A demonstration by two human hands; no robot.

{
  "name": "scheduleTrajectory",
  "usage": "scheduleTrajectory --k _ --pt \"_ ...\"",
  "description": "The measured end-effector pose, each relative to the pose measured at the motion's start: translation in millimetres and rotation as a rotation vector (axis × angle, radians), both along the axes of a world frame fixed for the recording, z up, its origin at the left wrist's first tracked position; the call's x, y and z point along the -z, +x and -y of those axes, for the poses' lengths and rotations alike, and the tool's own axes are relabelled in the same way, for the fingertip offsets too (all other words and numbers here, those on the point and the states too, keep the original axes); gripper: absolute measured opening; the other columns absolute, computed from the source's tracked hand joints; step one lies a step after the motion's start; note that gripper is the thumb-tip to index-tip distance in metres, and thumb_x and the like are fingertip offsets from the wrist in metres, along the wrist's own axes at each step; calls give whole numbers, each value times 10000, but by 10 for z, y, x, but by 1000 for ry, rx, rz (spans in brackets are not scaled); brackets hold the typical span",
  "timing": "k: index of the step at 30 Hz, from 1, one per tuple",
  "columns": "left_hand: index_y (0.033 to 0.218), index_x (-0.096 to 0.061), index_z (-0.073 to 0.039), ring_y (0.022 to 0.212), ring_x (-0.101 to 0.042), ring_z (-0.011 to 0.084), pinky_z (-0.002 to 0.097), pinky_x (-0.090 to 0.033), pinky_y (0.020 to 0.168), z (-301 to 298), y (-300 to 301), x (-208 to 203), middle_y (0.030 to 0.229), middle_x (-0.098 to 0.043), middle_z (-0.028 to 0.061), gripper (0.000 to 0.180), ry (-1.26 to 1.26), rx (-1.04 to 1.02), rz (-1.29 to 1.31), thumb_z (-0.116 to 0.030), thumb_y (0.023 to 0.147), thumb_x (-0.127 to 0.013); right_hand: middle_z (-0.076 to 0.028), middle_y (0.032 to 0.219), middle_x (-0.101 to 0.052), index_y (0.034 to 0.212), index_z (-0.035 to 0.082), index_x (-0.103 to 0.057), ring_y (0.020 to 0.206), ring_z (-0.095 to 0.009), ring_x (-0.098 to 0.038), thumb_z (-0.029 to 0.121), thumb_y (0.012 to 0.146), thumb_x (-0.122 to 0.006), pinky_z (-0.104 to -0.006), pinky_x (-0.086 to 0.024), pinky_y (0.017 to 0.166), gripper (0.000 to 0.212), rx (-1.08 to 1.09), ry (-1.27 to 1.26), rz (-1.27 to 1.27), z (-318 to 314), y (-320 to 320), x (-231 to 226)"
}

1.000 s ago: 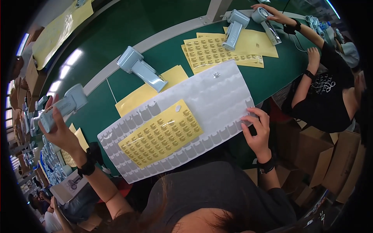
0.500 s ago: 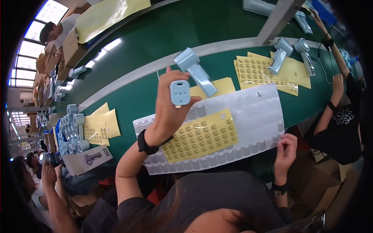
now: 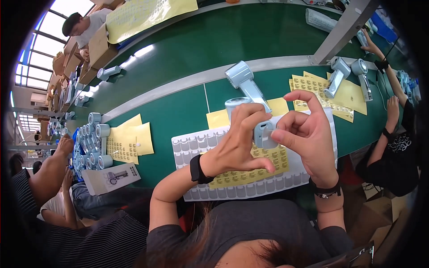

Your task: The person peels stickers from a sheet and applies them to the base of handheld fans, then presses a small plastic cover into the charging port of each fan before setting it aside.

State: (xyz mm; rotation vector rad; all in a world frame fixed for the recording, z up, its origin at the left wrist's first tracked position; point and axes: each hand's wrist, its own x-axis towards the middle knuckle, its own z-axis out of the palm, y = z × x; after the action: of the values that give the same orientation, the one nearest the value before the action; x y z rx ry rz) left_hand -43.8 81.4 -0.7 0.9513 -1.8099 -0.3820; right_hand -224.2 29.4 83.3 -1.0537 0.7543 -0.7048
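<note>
My left hand [image 3: 237, 138] is wrapped around a light-blue handheld fan [image 3: 237, 103], its fan head showing beyond my fingers and its handle end turned toward me. At that end, my right hand [image 3: 310, 134] pinches a small grey sticker [image 3: 270, 136] against the face below the port; the fingertips partly hide it. Below both hands lies a white sheet of grey stickers [image 3: 192, 145], overlapped by a yellow sheet of printed labels [image 3: 250, 176]. Just beyond my hands, another light-blue handheld fan [image 3: 250, 85] rests on the green table.
To the left are several fans in a pile [image 3: 91, 143], yellow label sheets [image 3: 129, 138] and a white fan box [image 3: 111, 177]. More yellow sheets [image 3: 321, 89] and two fans lie at right. A metal post [image 3: 344, 31] rises at far right. Co-workers sit on both sides.
My right hand has left the sticker sheet's right edge and come up to the fan's handle end. My left hand has moved rightward with the fan and tilted it, showing its head.
</note>
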Motion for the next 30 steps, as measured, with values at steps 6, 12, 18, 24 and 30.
scheduleTrajectory --k 6,12,18,24,30 --pt "1335 -370 -52 1083 -466 376 487 -349 956 29 18 42 1210 -460 207 898 23 21 3 -723 794 -620 -28 799 -633 1231 58 -387 752 -68 -600 -66 781 -759 -201 -480 728 597 -3 -48 -62 19 27 41" --pt "1314 -385 -41 1080 -465 380 493 -346 964 28 14 24 1211 -462 210 857 38 21 40 -717 825 -582 -35 792 -638 1184 53 -390 746 -69 -599 -71 776 -759 -198 -475 716 564 4 -123 -99 17 14 54" --pt "1304 -393 -35 1086 -465 384 494 -346 970 19 -3 7 1214 -462 213 822 55 23 52 -700 851 -561 -40 778 -666 1162 36 -395 713 -69 -596 -21 771 -783 -222 -461 720 554 13 -141 -112 10 -3 62" --pt "1306 -390 -35 1084 -465 383 494 -346 970 11 -23 -1 1211 -463 214 809 63 24 38 -692 863 -552 -37 780 -665 1145 38 -403 712 -67 -592 -19 772 -784 -218 -458 712 536 9 -120 -105 17 -11 47" --pt "1308 -386 -35 1074 -467 378 493 -349 960 28 -9 8 1203 -465 214 803 54 19 45 -689 870 -542 -35 785 -662 1130 40 -410 711 -65 -587 -21 770 -785 -216 -457 699 523 27 -155 -143 -1 14 43"
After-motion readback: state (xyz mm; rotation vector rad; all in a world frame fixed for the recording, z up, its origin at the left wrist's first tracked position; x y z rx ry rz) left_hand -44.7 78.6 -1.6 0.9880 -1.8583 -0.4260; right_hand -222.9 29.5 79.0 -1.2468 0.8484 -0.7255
